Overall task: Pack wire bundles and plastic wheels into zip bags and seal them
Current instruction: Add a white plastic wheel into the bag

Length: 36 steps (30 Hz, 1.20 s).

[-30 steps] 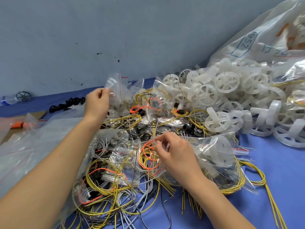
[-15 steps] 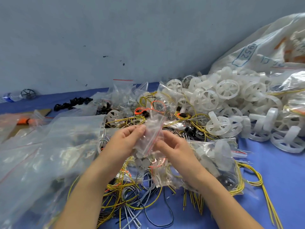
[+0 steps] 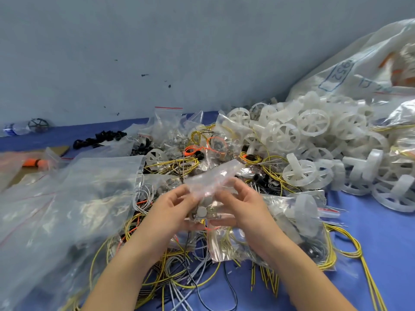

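Observation:
A small clear zip bag (image 3: 213,178) with small pale parts at its lower end is held up between both hands at the centre of the view. My left hand (image 3: 173,209) pinches its left side, and my right hand (image 3: 242,205) grips its right side. Under the hands lie yellow, orange, grey and black wire bundles (image 3: 179,265), some in filled zip bags (image 3: 292,221). A heap of white plastic wheels (image 3: 314,140) spreads to the right.
A stack of large clear bags (image 3: 67,198) covers the left of the blue table (image 3: 381,243). Black rings (image 3: 98,138) lie at the back left. A big printed sack (image 3: 359,72) leans at the back right against the grey wall.
My left hand came back from the far bag pile to the centre. Both hands now hold one small zip bag, which has tilted over towards the right.

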Each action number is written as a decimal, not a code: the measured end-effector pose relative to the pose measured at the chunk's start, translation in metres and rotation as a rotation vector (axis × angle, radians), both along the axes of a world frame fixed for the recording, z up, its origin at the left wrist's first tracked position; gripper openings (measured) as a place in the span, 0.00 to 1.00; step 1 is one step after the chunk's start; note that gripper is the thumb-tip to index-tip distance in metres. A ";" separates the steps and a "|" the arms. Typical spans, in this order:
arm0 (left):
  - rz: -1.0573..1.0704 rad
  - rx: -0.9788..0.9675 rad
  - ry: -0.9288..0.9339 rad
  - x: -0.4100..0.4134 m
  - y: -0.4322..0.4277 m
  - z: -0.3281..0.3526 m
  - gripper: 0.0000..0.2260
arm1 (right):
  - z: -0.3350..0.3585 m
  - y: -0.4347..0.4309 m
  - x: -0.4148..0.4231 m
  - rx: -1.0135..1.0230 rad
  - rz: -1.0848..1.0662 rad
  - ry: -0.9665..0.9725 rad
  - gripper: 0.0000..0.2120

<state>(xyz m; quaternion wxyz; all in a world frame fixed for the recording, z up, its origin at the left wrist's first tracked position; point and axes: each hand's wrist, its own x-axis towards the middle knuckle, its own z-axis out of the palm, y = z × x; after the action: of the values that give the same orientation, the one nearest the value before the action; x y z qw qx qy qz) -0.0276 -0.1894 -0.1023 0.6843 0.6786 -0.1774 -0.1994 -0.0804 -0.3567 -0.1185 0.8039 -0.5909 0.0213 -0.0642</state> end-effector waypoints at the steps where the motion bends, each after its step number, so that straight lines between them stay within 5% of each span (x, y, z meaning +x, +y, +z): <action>1: 0.004 0.022 -0.007 0.001 0.002 0.001 0.08 | 0.002 -0.001 -0.001 -0.006 0.029 -0.013 0.07; 8: 0.130 0.123 0.002 0.009 0.020 -0.002 0.15 | 0.009 -0.007 -0.004 0.046 0.143 0.060 0.21; 12: 0.261 0.197 -0.254 -0.001 0.023 0.009 0.19 | 0.016 -0.003 -0.003 0.059 0.183 0.090 0.07; 16: 0.227 0.256 -0.367 -0.011 0.026 0.021 0.18 | 0.019 0.008 -0.007 -0.268 0.108 -0.002 0.10; 21: 0.128 0.428 -0.733 -0.024 0.038 0.036 0.14 | 0.029 0.018 -0.014 -0.238 0.042 -0.052 0.14; 24: -0.044 0.636 -0.873 -0.031 0.037 0.029 0.26 | 0.036 0.021 -0.017 -0.089 0.071 -0.035 0.17; 26: -0.027 0.576 -0.899 -0.035 0.036 0.026 0.27 | 0.041 0.022 -0.019 0.018 0.098 -0.028 0.19; 29: 0.094 0.447 -0.878 -0.040 0.037 0.026 0.19 | 0.046 0.020 -0.028 -0.012 0.147 -0.045 0.19; 31: 0.154 0.389 -0.801 -0.041 0.040 0.026 0.15 | 0.049 0.021 -0.032 -0.307 0.113 -0.055 0.17; 33: 0.127 0.280 -0.628 -0.042 0.042 0.029 0.12 | 0.051 0.022 -0.033 -0.605 0.011 -0.113 0.15; 36: 0.012 0.084 -0.361 -0.040 0.044 0.035 0.11 | 0.049 0.024 -0.031 -0.682 0.005 -0.208 0.14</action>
<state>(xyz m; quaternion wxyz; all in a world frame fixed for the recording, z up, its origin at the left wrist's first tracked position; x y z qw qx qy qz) -0.0675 -0.1456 -0.0670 0.6137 0.7324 -0.2847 -0.0774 -0.1116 -0.3324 -0.0696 0.5583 -0.8158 -0.0846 -0.1253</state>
